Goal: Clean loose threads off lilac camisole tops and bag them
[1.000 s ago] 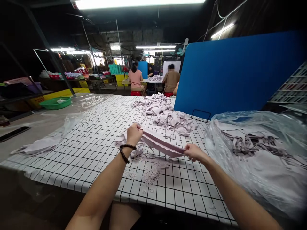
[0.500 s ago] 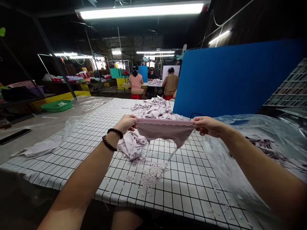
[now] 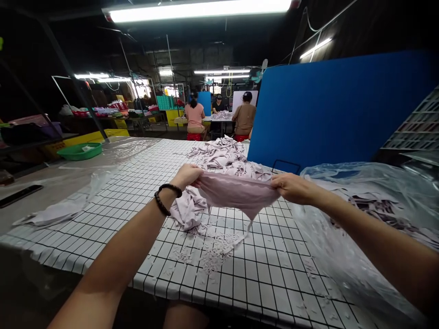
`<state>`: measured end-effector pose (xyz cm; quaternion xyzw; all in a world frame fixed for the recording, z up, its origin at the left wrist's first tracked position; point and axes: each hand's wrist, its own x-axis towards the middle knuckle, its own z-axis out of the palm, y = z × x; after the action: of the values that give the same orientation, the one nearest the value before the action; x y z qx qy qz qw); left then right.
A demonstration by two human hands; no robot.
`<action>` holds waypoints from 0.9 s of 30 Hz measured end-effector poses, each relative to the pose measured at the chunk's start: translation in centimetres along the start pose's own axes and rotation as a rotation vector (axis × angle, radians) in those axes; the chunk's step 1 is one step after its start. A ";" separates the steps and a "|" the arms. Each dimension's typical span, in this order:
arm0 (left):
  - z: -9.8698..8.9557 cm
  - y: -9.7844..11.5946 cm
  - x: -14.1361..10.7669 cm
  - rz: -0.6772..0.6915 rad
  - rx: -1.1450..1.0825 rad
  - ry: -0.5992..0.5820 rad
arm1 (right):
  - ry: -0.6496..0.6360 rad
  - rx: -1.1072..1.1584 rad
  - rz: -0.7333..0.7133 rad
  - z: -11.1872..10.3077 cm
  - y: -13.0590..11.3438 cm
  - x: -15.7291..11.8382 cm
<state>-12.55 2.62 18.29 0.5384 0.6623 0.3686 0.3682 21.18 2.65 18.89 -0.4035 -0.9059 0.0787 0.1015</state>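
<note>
A thin mauve garment (image 3: pixel 236 192), shaped rather like underpants, is stretched sideways above the table. Its left top corner is pinched in my left hand (image 3: pixel 188 175), which has dark beaded bracelets on the wrist. My right hand (image 3: pixel 288 186) grips the right top corner between thumb and fingers. From the garment's lower edge a narrow pale strip (image 3: pixel 244 236) dangles to the table. Small fabric scraps (image 3: pixel 213 256) lie scattered beneath it. A crumpled pale mauve garment bundle (image 3: pixel 188 211) rests just below my left hand, and a larger heap of similar garments (image 3: pixel 222 153) lies beyond.
The grid-patterned tablecloth (image 3: pixel 133 219) covers the table. At right are a clear plastic bag (image 3: pixel 318 246) with garments and a tall blue panel (image 3: pixel 329 109). A green basin (image 3: pixel 80 151) and a phone (image 3: pixel 18 196) sit at left. Several people work at a far table.
The stretched garment has tilted, its right end now lower and its face more creased. My left hand has shifted slightly right, and the hanging strip now curves over the scraps.
</note>
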 end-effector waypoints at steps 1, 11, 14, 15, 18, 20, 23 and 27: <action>0.0 -0.2 0.4 -0.002 0.038 0.014 | -0.047 -0.029 -0.013 -0.2 0.0 -0.1; 1.7 -2.0 2.4 -0.067 0.295 0.004 | -0.293 0.308 0.145 5.3 -0.8 -1.2; 2.4 -1.9 2.7 -0.055 0.357 -0.018 | -0.259 0.403 0.168 9.7 -2.2 -0.9; 2.4 -1.9 2.8 -0.037 0.390 -0.009 | -0.280 0.446 0.183 11.2 -2.8 -0.7; 2.0 -1.5 3.0 0.078 0.546 0.073 | -0.320 0.594 0.242 14.9 -5.4 0.3; 1.5 -1.0 3.0 0.165 0.647 0.149 | -0.316 0.744 0.291 16.9 -7.5 1.3; 0.9 -0.3 2.9 0.239 0.710 0.236 | -0.244 0.953 0.317 19.3 -10.9 3.2; 0.3 0.6 2.9 0.254 0.695 0.279 | -0.125 1.103 0.352 22.1 -14.6 4.8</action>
<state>-12.45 5.61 18.41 0.6536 0.7193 0.2345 0.0219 2.13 -4.72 1.33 -0.4300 -0.6545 0.5784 0.2284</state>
